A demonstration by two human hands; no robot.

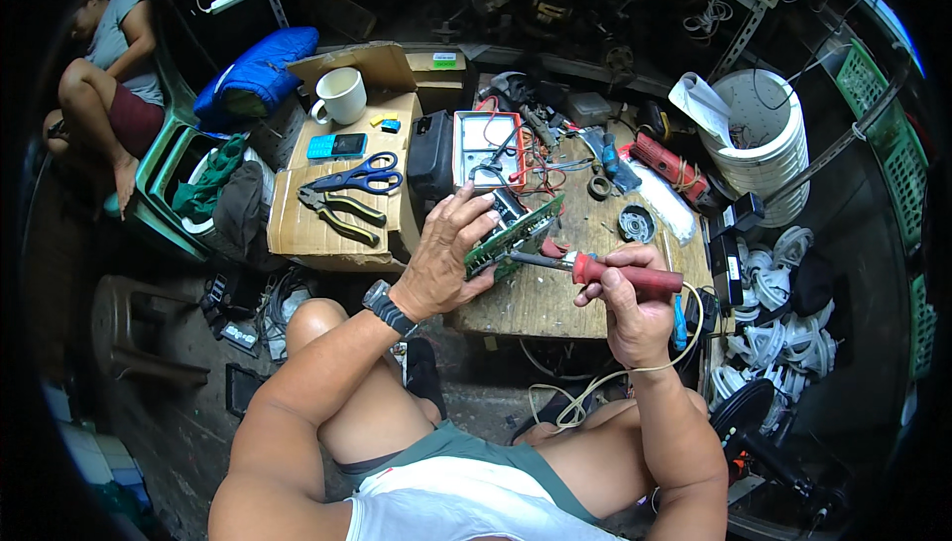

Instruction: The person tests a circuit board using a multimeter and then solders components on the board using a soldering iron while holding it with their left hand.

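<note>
Nearest: the person's white shirt [466, 501], then green shorts [476, 445]. Right hand [635, 303] closed around the red handle of a soldering iron [656, 282]; long axis nearly level, tip pointing left and slightly away, toward the board's near side. Contact cannot be told. Pale cord [701, 311] droops from the handle's rear. Left hand [446, 253] half open, fingers spread, grips the left end of a green circuit board [526, 232]. Board tilted over the bench [565, 318], between the hands; long axis runs near left to far right. Bare wood between board and front edge. Farther, room narrows: round metal part [636, 225], tape roll [599, 197], red power tool [669, 166]. White bucket [785, 184] beyond the right edge.
</note>
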